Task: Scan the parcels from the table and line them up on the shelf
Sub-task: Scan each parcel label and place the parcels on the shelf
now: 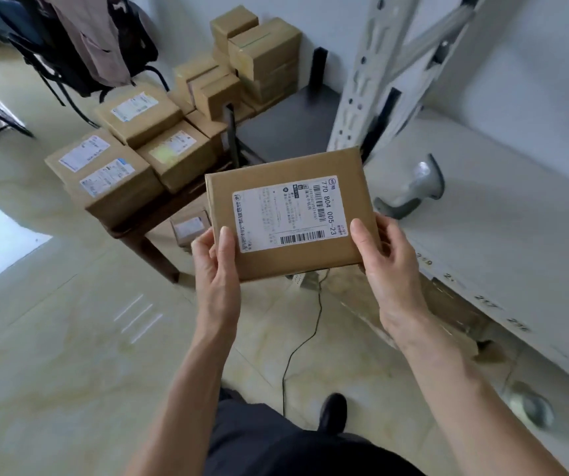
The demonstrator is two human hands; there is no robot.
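Parcels (132, 156) crowd the desk (159, 214) off to the left, stacked right up to its near edge. Both hands grip one flat parcel (290, 214) in mid-air, label up: left hand (216, 266) and right hand (384, 259) at its near corners. Scanner (413, 187) sits on the white shelf (516, 235) just right; open board lies beyond it.
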